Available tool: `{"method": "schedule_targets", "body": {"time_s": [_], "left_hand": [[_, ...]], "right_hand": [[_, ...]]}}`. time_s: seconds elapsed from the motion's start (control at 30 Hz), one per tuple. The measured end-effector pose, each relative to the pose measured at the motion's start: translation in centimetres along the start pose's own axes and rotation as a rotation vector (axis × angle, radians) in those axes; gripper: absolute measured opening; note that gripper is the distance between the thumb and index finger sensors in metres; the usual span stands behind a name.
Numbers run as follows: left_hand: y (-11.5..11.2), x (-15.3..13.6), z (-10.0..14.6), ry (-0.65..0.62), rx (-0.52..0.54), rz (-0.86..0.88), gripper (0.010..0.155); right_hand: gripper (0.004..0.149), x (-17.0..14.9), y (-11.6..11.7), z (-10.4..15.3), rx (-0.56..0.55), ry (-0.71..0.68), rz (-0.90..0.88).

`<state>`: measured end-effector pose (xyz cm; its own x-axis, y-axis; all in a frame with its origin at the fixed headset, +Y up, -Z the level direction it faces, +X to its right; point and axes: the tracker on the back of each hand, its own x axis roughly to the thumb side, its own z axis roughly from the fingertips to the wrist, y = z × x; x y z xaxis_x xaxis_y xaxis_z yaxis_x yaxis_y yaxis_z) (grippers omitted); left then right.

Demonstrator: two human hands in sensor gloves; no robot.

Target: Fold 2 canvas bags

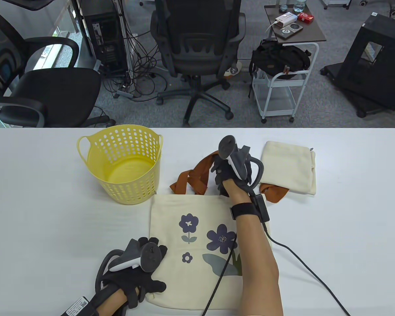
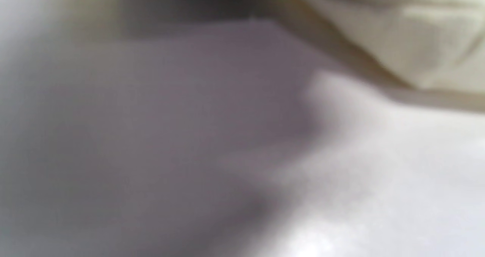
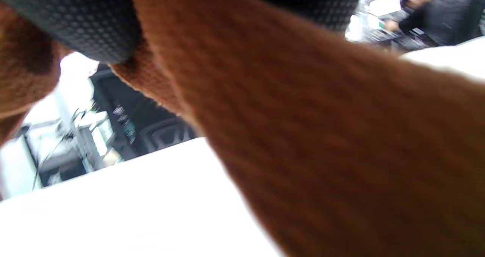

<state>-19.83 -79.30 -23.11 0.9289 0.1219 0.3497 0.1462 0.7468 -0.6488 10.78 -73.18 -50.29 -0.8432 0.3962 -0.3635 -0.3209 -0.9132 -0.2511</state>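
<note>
A cream canvas bag printed with purple flowers lies flat on the white table, its brown handles pointing away from me. My right hand grips those handles and lifts them off the table; the brown strap fills the right wrist view under my gloved fingers. My left hand rests flat on the bag's near left corner, fingers spread. The left wrist view shows only blurred cream cloth. A second cream bag lies folded at the right, a brown handle sticking out.
A yellow perforated basket stands on the table left of the handles. A black cable runs from my right wrist across the table to the near edge. Office chairs and a cart stand beyond the table's far edge.
</note>
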Motion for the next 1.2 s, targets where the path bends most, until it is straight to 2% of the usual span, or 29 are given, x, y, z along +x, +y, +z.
{"method": "schedule_targets", "body": {"time_s": [0.1,0.2,0.33,0.47,0.6,0.7,0.9,1.2], "left_hand": [[0.0,0.0,0.0,0.000,-0.001,0.000,0.100],[0.0,0.0,0.0,0.000,-0.004,-0.001,0.100],[-0.1,0.0,-0.1,-0.001,-0.008,-0.002,0.100],[-0.1,-0.1,0.0,-0.001,-0.011,-0.006,0.100],[-0.1,0.0,0.0,-0.002,-0.013,-0.007,0.100],[-0.1,0.0,0.1,-0.004,-0.013,-0.006,0.100],[-0.1,0.0,0.1,-0.006,-0.017,-0.004,0.100],[0.0,0.0,0.2,-0.008,-0.022,-0.004,0.100]], "right_hand": [[0.044,-1.5,0.7,-1.5,0.031,0.122,-0.111],[0.043,-2.3,1.6,-2.2,0.070,0.149,-0.084],[0.045,-2.4,2.9,-2.4,0.110,0.121,0.037],[0.056,-1.9,4.0,-2.0,0.142,0.063,0.187],[0.070,-1.6,4.3,-1.2,0.229,-0.013,0.298],[0.075,-1.7,3.6,-0.1,0.252,-0.074,0.324],[0.076,-2.8,1.2,2.8,0.242,-0.225,0.321],[0.075,-7.2,-4.1,10.2,0.263,-0.427,0.282]]}}
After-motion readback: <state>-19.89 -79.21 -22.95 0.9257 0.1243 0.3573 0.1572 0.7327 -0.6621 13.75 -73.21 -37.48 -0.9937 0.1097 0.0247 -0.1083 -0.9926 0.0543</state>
